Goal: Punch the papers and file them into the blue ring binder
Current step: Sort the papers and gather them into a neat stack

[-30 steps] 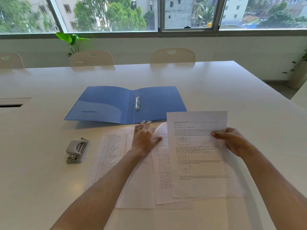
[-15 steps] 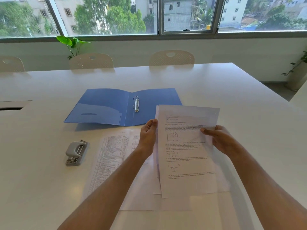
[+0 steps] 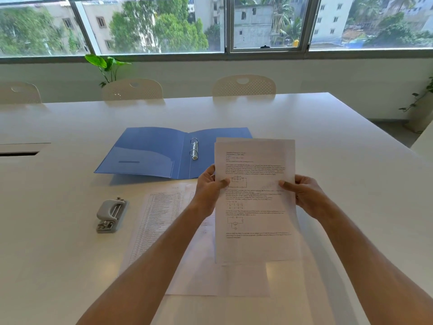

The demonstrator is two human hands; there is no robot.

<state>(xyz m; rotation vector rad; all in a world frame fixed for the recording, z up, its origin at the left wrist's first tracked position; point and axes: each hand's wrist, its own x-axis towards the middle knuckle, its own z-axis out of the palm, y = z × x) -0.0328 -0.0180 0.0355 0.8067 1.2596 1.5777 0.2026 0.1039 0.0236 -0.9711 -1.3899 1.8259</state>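
Gathering step: my left hand (image 3: 209, 188) and right hand (image 3: 304, 195) pinch the papers (image 3: 255, 200) upright above the bench (image 3: 339, 148), fingers clamped on both side edges; next, I judge, squaring them for the punch (image 3: 111, 215), before the open blue ring binder (image 3: 150, 153).

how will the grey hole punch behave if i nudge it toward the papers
The hole punch sits flat on a broad base, so it will probably slide rather than tip or roll. It looks like a solid, compact block, likely heavy for its size. The table looks smooth and glossy, so it may skid easily.
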